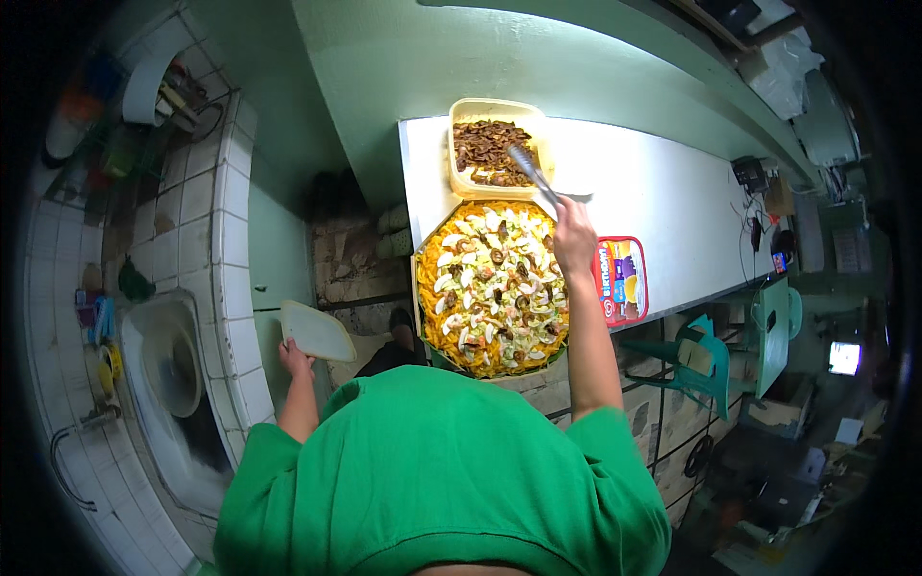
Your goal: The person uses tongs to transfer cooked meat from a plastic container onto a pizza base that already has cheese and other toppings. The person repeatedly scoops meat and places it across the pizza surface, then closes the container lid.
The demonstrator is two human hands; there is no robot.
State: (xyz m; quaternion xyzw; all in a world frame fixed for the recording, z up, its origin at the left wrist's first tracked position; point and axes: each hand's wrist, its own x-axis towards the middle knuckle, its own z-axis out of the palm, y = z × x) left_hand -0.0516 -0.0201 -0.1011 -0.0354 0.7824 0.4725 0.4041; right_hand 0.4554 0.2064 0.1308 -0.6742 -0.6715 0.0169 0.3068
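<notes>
Grey tongs [540, 179], gripped in the right hand [576, 236], over a yellow tub [492, 108]; pale lid [318, 332], gripped in the left hand [296, 360].

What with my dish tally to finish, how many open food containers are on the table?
2: the tub, at the far side, and the tray, just nearer. None looks hidden.

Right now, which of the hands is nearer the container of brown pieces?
Right. The right hand is just beyond the lower-right corner of the container, its tongs reaching over it; the left hand is farther off at lower left, holding a pale lid.
</notes>
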